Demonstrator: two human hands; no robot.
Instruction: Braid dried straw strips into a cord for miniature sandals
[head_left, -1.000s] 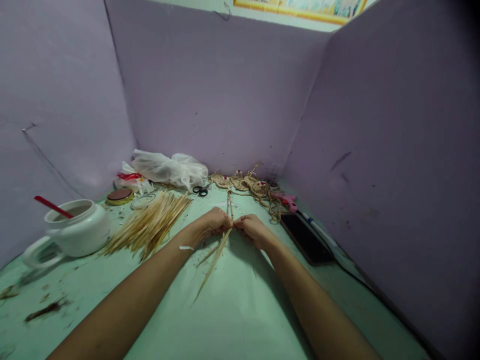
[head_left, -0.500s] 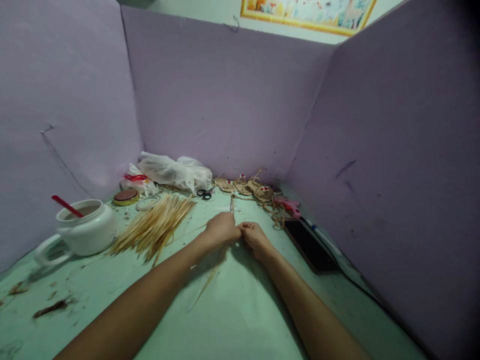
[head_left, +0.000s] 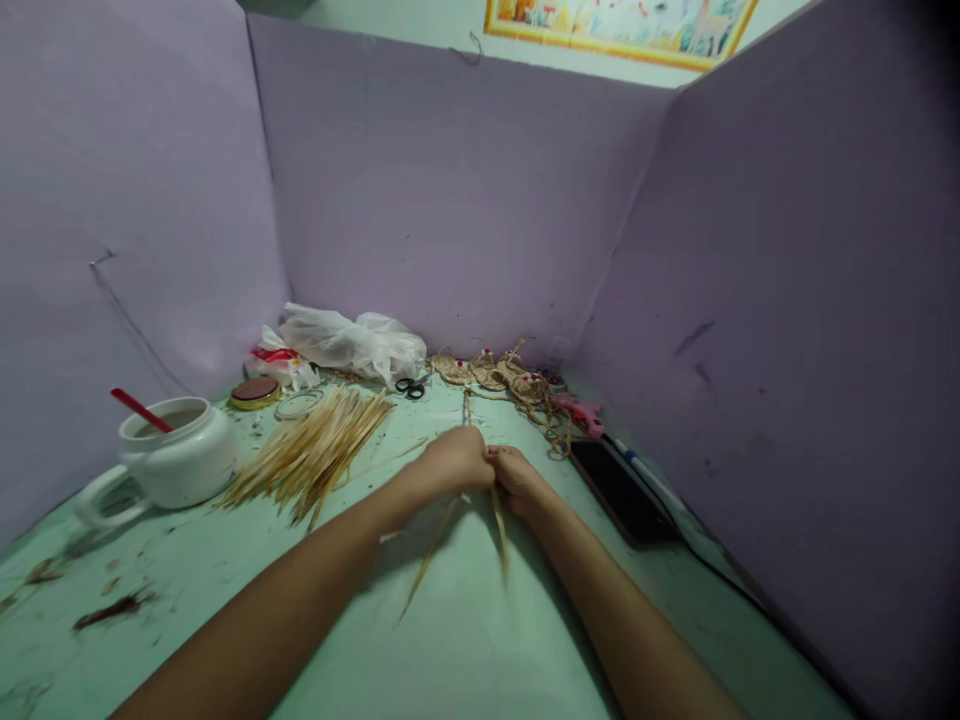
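Both hands are bunched right up against each other in the middle of the mint-green tabletop point(head_left: 480, 640). The left hand point(head_left: 451, 462) and right hand point(head_left: 517, 476) have their fingers curled shut, pinching the thin pale dried straw strips point(head_left: 499, 527) where the two fists meet. Loose ends of those strips hang out below the grip toward the person, one straight down and one slanting off to the left, and a thinner bit pokes out past the knuckles. Left of the grip is a loose fan of yellow straw sticks point(head_left: 315, 450), and further left a white ceramic pot point(head_left: 180, 465) with a red spoon in it. Beyond the grip, by the purple partition wall point(head_left: 450, 200), are small black scissors point(head_left: 410, 386), a crumpled clear plastic bag point(head_left: 352, 342) and some little woven straw pieces point(head_left: 499, 375). Off to the right lies a flat black phone point(head_left: 619, 488), with a pink glue gun point(head_left: 581, 410) just behind it.
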